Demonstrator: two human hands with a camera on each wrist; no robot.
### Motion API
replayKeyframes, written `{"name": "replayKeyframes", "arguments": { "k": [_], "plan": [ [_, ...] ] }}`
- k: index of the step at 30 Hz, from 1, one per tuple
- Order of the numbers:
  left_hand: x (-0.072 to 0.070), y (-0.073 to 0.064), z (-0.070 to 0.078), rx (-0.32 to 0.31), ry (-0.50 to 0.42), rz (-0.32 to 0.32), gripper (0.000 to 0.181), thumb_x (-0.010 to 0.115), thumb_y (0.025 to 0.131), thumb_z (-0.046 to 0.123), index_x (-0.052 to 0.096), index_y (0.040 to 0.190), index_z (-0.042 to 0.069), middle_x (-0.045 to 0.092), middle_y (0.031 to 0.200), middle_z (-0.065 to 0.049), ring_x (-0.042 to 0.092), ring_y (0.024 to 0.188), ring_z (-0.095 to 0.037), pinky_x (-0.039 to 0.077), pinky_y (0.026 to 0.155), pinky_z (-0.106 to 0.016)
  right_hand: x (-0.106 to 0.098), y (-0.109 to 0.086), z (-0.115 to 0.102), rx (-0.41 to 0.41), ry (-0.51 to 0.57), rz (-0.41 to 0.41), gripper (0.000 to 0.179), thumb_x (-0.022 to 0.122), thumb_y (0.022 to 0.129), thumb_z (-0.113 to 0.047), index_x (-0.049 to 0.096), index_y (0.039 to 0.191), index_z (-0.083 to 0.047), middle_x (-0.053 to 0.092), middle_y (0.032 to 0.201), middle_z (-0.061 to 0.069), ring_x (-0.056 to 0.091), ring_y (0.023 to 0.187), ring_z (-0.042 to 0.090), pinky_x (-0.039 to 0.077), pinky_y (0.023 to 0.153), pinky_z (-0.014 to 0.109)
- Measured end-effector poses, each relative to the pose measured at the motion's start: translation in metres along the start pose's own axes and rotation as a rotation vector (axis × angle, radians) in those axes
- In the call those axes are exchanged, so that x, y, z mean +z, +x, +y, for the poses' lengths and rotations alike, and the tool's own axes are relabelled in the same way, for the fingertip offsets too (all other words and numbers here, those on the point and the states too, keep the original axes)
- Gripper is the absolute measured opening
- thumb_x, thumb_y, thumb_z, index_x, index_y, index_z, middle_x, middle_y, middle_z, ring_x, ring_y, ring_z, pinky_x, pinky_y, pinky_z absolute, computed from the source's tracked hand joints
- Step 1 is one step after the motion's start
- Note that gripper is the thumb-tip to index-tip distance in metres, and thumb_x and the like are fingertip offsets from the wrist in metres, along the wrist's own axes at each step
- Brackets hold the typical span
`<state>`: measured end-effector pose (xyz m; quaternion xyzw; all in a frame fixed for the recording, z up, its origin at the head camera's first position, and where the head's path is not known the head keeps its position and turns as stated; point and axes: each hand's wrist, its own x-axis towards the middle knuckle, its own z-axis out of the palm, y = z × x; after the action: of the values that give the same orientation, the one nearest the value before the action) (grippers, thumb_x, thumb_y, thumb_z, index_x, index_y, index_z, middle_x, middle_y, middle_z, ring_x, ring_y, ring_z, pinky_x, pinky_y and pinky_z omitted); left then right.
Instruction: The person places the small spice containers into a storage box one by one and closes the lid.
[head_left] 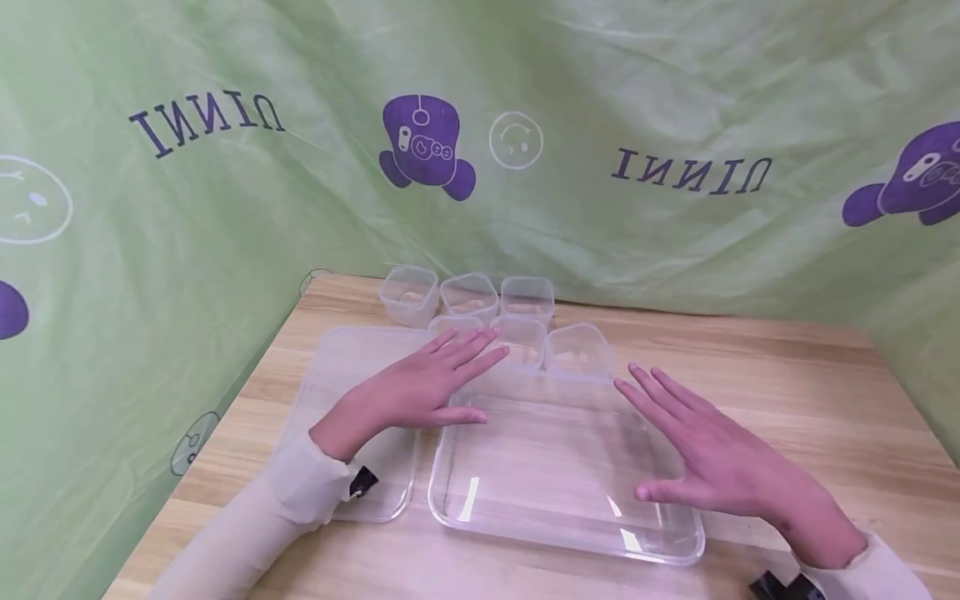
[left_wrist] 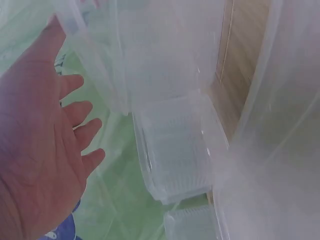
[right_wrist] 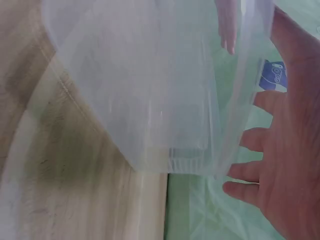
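Our left hand (head_left: 420, 385) and right hand (head_left: 712, 458), outstretched, empty, flank the box (head_left: 555, 467), its length running nine to three o'clock.

In the head view, the left forearm (head_left: 232, 525) enters from the lower left and the right forearm (head_left: 873, 573) from the lower right. The left hand (head_left: 420, 385) and the right hand (head_left: 723, 458) are apart, their backs visible. On each, the fingers (head_left: 482, 365) are extended loosely, forward and inward, and the thumb (head_left: 461, 415) is spread away from them.
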<state>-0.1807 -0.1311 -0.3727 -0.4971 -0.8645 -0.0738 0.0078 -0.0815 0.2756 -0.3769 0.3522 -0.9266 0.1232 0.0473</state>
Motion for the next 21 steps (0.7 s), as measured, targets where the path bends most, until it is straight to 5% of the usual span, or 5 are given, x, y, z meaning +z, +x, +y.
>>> {"name": "replayKeyframes", "arguments": {
  "k": [9, 15, 18, 21],
  "plan": [
    [0.004, -0.021, -0.011, -0.159, -0.042, 0.103, 0.085, 0.057, 0.103, 0.052, 0.018, 0.165, 0.009, 0.014, 0.17, -0.017, 0.016, 0.155, -0.031, 0.02, 0.122, -0.051, 0.003, -0.027, -0.012, 0.191, 0.075, -0.04, 0.123, 0.078, 0.083, -0.061, 0.001, 0.166, -0.013, 0.006, 0.17, 0.018, 0.021, 0.149, 0.048, 0.0, 0.123, 0.035],
    [0.006, -0.026, -0.019, -0.248, -0.043, 0.182, 0.085, 0.06, 0.102, 0.049, 0.021, 0.163, 0.003, 0.017, 0.168, -0.022, 0.022, 0.153, -0.034, 0.026, 0.12, -0.052, 0.003, -0.031, -0.016, 0.229, 0.065, -0.023, 0.134, 0.079, 0.078, -0.068, -0.003, 0.164, -0.007, 0.003, 0.17, 0.018, 0.021, 0.152, 0.039, 0.003, 0.122, 0.028],
    [0.007, -0.027, -0.023, -0.275, -0.05, 0.197, 0.084, 0.06, 0.103, 0.048, 0.022, 0.162, 0.002, 0.018, 0.167, -0.022, 0.023, 0.152, -0.034, 0.028, 0.119, -0.053, 0.002, -0.033, -0.018, 0.25, 0.053, -0.043, 0.138, 0.077, 0.076, -0.073, -0.005, 0.164, -0.005, 0.007, 0.169, 0.022, 0.03, 0.148, 0.043, 0.019, 0.122, 0.041],
    [0.009, -0.028, -0.026, -0.307, -0.065, 0.201, 0.085, 0.06, 0.103, 0.047, 0.02, 0.163, 0.002, 0.016, 0.168, -0.021, 0.024, 0.152, -0.035, 0.029, 0.118, -0.053, 0.001, -0.035, -0.022, 0.291, 0.05, -0.066, 0.142, 0.074, 0.073, -0.078, -0.006, 0.163, -0.003, 0.017, 0.164, 0.03, 0.046, 0.135, 0.049, 0.042, 0.107, 0.057]
  ]
}}
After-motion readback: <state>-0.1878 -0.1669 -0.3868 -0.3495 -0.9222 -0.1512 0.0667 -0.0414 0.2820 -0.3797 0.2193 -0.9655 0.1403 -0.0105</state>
